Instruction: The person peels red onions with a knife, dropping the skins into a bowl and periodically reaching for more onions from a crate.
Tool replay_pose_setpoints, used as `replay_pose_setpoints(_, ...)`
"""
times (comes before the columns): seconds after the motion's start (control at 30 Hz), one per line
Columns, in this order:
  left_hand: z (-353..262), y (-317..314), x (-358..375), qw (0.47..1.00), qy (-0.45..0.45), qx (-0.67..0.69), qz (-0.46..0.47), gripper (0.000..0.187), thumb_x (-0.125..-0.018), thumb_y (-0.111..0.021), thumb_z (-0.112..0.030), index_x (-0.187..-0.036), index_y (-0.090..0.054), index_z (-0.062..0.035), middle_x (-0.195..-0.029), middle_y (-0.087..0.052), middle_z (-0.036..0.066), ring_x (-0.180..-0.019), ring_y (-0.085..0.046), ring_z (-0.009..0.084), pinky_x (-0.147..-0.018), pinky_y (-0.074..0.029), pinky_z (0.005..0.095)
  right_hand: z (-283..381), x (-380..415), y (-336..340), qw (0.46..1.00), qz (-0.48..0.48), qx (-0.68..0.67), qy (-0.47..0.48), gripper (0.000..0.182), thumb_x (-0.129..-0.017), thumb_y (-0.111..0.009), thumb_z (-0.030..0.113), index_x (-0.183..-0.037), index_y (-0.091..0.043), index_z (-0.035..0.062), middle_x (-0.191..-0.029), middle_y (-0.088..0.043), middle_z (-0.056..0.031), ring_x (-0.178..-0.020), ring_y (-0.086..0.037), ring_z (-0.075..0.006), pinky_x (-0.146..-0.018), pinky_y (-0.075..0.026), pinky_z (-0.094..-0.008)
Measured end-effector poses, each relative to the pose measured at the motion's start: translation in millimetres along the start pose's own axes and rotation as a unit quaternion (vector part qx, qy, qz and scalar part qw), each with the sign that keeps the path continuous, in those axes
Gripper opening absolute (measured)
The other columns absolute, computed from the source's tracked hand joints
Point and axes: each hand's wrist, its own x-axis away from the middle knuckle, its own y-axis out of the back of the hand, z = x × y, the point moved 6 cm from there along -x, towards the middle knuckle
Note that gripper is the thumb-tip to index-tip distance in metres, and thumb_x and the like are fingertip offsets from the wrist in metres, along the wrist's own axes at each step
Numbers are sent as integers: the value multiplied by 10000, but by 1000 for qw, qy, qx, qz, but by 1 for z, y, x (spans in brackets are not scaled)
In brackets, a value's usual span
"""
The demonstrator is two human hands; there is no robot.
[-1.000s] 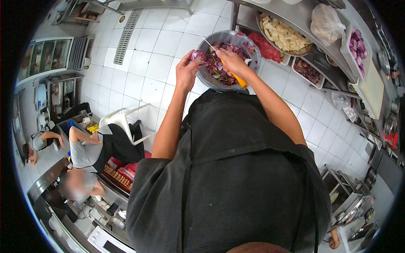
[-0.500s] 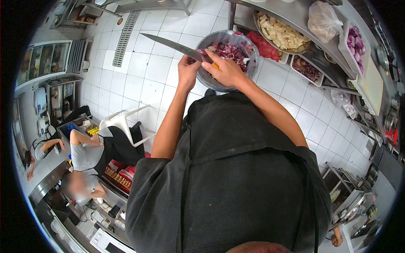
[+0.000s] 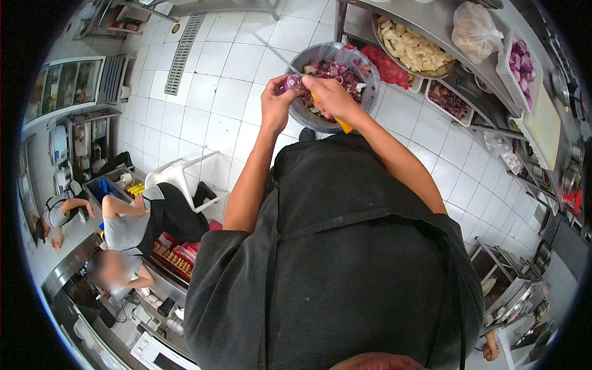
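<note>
My left hand (image 3: 277,102) pinches a purple onion (image 3: 293,82) at the left rim of a grey bin (image 3: 370,102). In my right hand (image 3: 332,97) is a large knife; its yellow handle (image 3: 344,126) sticks out below the palm. The knife blade (image 3: 275,52) points up and to the left past the bin's rim, seen nearly edge-on. Below my hands the bin, lined with a clear bag, holds red onion peels and scraps (image 3: 336,73).
A metal shelf on the right carries a bowl of pale peeled pieces (image 3: 410,46). Near it stand a basket of purple onions (image 3: 522,65), a tray of dark red pieces (image 3: 449,100) and a clear bag (image 3: 475,31). A person (image 3: 126,222) is by a white chair (image 3: 176,179).
The knife has turned in my right hand, so its broad side no longer shows and its handle swings downward. The onion in my left hand has come into view.
</note>
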Motion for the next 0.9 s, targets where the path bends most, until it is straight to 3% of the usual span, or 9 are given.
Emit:
replay_pose_setpoints(0.03,3,2,-1,1000,3,14,8,380,-825,-578,96,-1193,-487,72,-1096,-600,141,-941,-628,216,-863,-541,336,-2,6,-3,989,50,-83,-107,495,-973,-474,503,-844,-596,40,-596,-562,-58,-468,-545,-158,-448,-432,-305)
replay_pose_setpoints(0.07,6,4,-1,999,6,28,16,397,-821,-576,104,-1204,-477,71,-1113,-590,148,-955,-625,223,-869,-543,344,0,7,-6,987,35,-114,-103,499,-976,-458,526,-711,-460,103,-559,-433,17,-409,-405,-65,-368,-321,-239)
replay_pose_setpoints(0.17,9,8,1,1000,2,20,17,415,-811,-559,126,-1211,-474,58,-1138,-574,158,-1004,-614,238,-890,-541,374,-7,4,-4,987,31,-117,-104,497,-970,-465,531,-743,-494,90,-561,-464,1,-413,-432,-83,-377,-340,-246)
replay_pose_setpoints(0.37,2,8,17,983,42,174,49,431,-819,-560,98,-1233,-468,20,-1141,-577,139,-1038,-608,250,-954,-511,440,-26,-10,23,983,0,-132,-130,480,-969,-469,500,-780,-530,62,-572,-478,-13,-434,-448,-91,-399,-372,-252)
replay_pose_setpoints(0.6,-5,12,12,984,47,167,27,462,-838,-586,58,-1279,-458,10,-1156,-580,131,-1057,-600,241,-986,-482,444,-45,-20,22,982,10,-84,-169,526,-945,-473,544,-978,-590,32,-626,-500,-36,-481,-481,-122,-432,-411,-278)
replay_pose_setpoints(0.7,-6,10,11,985,50,162,28,469,-844,-591,52,-1292,-456,27,-1151,-583,130,-1053,-601,237,-977,-484,428,-45,-21,20,986,15,-65,-156,582,-951,-468,535,-1169,-602,13,-640,-477,-26,-501,-465,-103,-426,-403,-266)
replay_pose_setpoints(0.8,-7,8,9,987,61,149,16,442,-849,-589,52,-1274,-471,49,-1119,-600,124,-1027,-611,231,-956,-493,411,-42,-18,19,991,20,1,-133,660,-948,-472,532,-1325,-530,-5,-780,-624,-112,-633,-620,-219,-562,-510,-335)
replay_pose_setpoints(0.9,-4,8,6,988,64,137,6,406,-848,-590,56,-1242,-492,61,-1093,-614,123,-989,-627,226,-911,-509,396,-25,-13,13,990,-9,134,-34,705,-941,-469,530,-1388,-451,-13,-982,-658,-225,-906,-640,-361,-801,-497,-395)
